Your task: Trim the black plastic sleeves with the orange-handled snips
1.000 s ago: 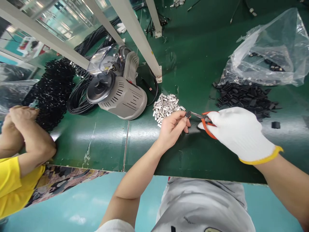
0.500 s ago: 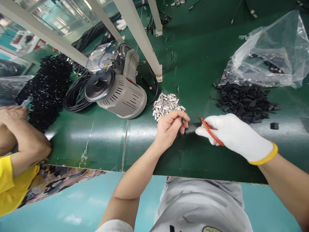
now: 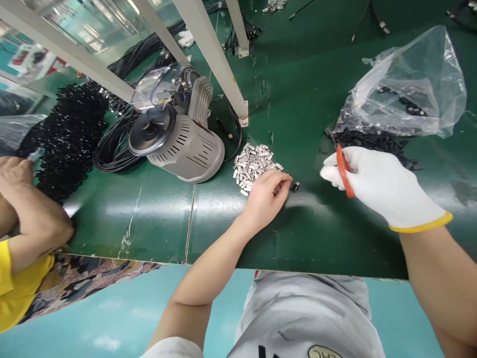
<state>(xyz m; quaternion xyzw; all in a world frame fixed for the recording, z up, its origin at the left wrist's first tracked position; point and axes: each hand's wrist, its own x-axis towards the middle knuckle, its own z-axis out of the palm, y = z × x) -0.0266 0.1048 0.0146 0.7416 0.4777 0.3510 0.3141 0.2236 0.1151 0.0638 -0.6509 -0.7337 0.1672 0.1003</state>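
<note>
My bare left hand (image 3: pixel 269 195) is at the near right side of a pile of small silvery metal connector shells (image 3: pixel 250 165). Its fingers are curled together, and something dark shows between them, too small to make out. Just beyond the fingertips is a small black piece with a shiny end (image 3: pixel 295 187). My right hand (image 3: pixel 367 174), in a white glove with a yellow cuff, is closed around red-handled pliers (image 3: pixel 345 171). The pliers' dark tip points away from me, in front of a heap of small black plastic pieces (image 3: pixel 376 140), partly hidden by the glove.
A grey machine with a round black disc (image 3: pixel 186 144) stands left of the shells, beside coiled black cable (image 3: pixel 114 144). Pale metal posts (image 3: pixel 218 64) rise behind. A clear plastic bag (image 3: pixel 413 89) lies back right. A co-worker's arms (image 3: pixel 33 204) rest at far left.
My right hand has moved away from me and to the right with the pliers, toward the black heap. My left hand has shifted slightly; the small black piece now shows by its fingertips.
</note>
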